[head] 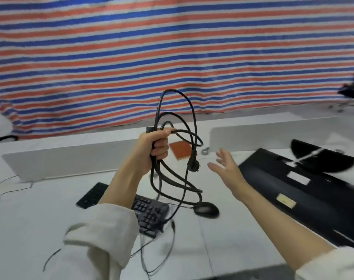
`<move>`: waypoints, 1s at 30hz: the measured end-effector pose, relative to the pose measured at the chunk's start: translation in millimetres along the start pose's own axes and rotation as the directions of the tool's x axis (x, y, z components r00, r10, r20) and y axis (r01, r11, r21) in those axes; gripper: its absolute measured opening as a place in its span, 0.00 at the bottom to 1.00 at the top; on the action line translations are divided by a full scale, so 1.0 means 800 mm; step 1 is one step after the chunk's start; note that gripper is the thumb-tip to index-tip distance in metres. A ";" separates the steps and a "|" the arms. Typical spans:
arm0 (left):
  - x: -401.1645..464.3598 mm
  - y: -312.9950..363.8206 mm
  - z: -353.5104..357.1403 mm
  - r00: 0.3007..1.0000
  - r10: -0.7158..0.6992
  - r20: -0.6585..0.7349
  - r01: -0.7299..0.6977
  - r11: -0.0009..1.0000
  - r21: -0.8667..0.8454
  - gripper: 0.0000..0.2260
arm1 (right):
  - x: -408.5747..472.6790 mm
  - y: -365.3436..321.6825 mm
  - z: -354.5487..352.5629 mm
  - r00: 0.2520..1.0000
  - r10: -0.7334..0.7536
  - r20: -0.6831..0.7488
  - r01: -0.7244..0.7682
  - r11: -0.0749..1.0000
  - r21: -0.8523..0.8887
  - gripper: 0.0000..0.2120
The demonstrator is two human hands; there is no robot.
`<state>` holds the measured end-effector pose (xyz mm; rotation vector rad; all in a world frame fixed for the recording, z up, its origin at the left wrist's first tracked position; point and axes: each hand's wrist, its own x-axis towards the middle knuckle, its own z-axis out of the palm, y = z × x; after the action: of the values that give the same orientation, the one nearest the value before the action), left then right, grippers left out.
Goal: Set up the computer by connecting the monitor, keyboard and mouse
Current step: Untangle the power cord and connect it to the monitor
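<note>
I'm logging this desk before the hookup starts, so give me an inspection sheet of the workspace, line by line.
Surface: white desk with a low white divider along the back.
Job's things: monitor lying screen down on the right; keyboard and mouse lying mid-desk.
Clutter: orange-brown square and a small metal ring near the divider.
Hands: left hand grips a coiled black power cable, raised; right hand open, holding nothing.
Cables: plug dangles from the coil; thin leads trail off the front of the desk.
Surroundings: striped tarp behind; office chair at far right.
</note>
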<state>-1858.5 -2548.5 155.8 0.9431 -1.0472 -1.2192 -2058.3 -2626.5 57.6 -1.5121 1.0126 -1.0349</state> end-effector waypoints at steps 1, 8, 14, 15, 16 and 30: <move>0.004 -0.006 0.018 0.999 -0.014 0.038 0.014 1.000 -0.001 0.16 | -0.006 -0.005 -0.019 1.000 -0.021 -0.009 0.021 1.000 -0.016 0.34; 0.037 -0.037 0.136 0.936 -0.066 0.345 0.104 0.990 -0.091 0.08 | -0.045 -0.008 -0.145 0.996 0.091 -0.019 -0.091 0.996 0.019 0.30; 0.095 -0.094 0.299 0.898 -0.061 0.436 0.188 0.949 -0.253 0.05 | -0.087 0.045 -0.295 0.975 0.216 -0.057 -0.194 0.946 0.260 0.08; 0.106 -0.106 0.331 0.899 -0.074 0.431 0.202 0.944 -0.260 0.04 | -0.093 0.055 -0.325 0.973 0.224 -0.059 -0.199 0.940 0.277 0.11; 0.118 -0.118 0.362 0.903 -0.089 0.419 0.212 0.943 -0.257 0.04 | -0.099 0.063 -0.354 0.970 0.234 -0.067 -0.205 0.933 0.295 0.13; 0.267 -0.229 0.707 0.962 -0.102 0.253 0.206 0.881 -0.427 0.12 | -0.139 0.148 -0.711 0.848 0.354 -0.394 -0.280 0.931 0.234 0.08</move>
<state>-2442.6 -2788.8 152.6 0.5399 -0.8143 -1.6469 -2643.9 -2690.2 3.5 -0.9464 1.3931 -1.2038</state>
